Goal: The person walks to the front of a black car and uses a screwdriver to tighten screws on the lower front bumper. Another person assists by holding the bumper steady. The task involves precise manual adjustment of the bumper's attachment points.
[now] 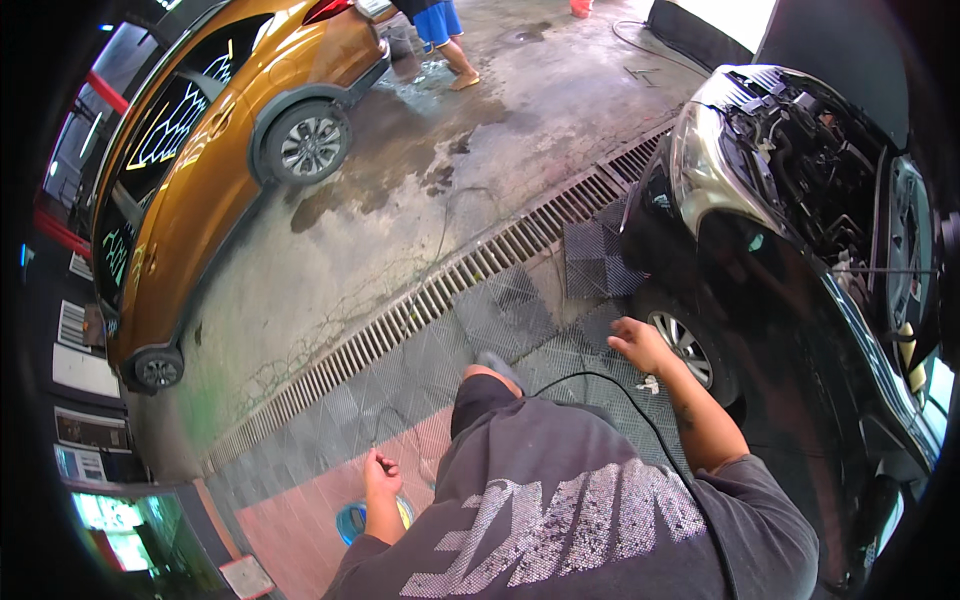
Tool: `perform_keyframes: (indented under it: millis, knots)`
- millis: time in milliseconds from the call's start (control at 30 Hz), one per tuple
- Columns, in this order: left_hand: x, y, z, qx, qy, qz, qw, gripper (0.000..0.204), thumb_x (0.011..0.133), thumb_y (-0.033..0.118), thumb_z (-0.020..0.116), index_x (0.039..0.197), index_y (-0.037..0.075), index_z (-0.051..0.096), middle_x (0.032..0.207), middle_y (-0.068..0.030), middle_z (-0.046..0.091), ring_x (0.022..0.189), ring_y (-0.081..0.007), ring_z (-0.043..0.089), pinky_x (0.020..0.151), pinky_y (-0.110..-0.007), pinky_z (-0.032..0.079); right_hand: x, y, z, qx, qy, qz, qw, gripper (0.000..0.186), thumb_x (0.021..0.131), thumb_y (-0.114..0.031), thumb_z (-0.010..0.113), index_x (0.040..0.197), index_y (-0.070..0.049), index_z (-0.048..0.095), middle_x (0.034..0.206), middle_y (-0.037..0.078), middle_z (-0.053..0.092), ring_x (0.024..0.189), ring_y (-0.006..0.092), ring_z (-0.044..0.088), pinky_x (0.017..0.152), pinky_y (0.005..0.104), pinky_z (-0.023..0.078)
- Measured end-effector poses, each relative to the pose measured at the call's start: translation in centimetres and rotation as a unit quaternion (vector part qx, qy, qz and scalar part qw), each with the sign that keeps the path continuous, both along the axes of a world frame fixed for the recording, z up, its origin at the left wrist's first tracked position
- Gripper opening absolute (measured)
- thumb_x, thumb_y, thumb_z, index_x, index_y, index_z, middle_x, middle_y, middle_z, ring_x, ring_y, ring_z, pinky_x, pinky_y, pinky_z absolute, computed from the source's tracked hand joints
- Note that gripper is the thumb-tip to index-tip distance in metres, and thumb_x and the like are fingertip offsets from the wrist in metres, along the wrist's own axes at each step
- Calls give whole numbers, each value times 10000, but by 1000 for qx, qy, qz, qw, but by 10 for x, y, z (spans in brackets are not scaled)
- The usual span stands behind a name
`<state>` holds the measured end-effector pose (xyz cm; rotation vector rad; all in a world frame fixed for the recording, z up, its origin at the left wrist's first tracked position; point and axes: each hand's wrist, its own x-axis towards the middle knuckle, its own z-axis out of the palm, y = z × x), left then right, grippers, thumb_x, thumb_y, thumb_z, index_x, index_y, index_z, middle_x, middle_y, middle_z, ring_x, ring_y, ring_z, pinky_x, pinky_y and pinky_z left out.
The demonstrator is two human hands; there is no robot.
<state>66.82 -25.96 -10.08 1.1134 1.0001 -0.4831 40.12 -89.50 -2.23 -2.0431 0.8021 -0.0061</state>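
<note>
Arms apart (fingers curled)

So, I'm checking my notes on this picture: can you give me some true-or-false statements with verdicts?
1. A drain runs between the orange car and the black car. True.
2. The right hand is nearest the orange car. False: it is by the black car's front wheel.
3. The black car's engine is covered. False: it is exposed.
4. A black cable passes over the shirt. True.
5. The person in blue shorts stands by the black car. False: that person is by the orange car's rear.
</note>
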Motion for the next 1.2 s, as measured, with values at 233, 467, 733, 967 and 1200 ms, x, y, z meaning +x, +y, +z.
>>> perform_keyframes:
  millis: [233, 467, 733, 967, 1200]
  knots:
    - [269, -197, -13, -7, 40, -190, 981, 416, 1063, 473, 550, 747, 215, 465, 579, 46, 395, 510, -106, 406, 430, -254, 257, 173, -121, -33, 71, -4, -33, 997, 432, 970, -290, 726, 1286, -5, 655, 1078, 194, 766, 1009, 298, 757, 889, 413, 591]
    - [541, -523, 36, -84, -37, -391, 916, 422, 1059, 463, 544, 733, 219, 435, 570, 46, 351, 512, -130, 374, 443, -259, 298, 107, -169, -177, 93, 296, -306, 900, 502, 855, -419, 795, 1157, -23, 732, 1137, 221, 750, 1082, 390, 719, 944, 456, 563]
    - [706, -943, 103, -260, -147, -517, 803, 170, 944, 226, 487, 1017, 93, 564, 810, -37, 486, 771, -207, 503, 687, -354, 423, 223, -206, -204, 341, 363, -400, 769, 451, 907, -349, 799, 1242, -63, 705, 988, 166, 773, 786, 340, 764, 591, 479, 597]
    - [838, -1157, 58, -298, -72, -493, 814, 177, 1090, 267, 503, 1053, 138, 618, 717, 16, 453, 628, -139, 437, 543, -286, 352, 427, -530, -308, 269, 278, -305, 870, 495, 916, -401, 774, 1163, 22, 704, 877, 199, 753, 766, 347, 742, 706, 467, 587]
    - [980, -1267, 55, -135, -75, -422, 893, 362, 1118, 446, 485, 934, 158, 602, 599, 56, 344, 481, -87, 304, 419, -267, 247, 694, -1003, -160, -17, 72, -301, 951, 428, 927, -389, 717, 1148, -23, 702, 1108, 229, 745, 1069, 390, 713, 920, 470, 563]
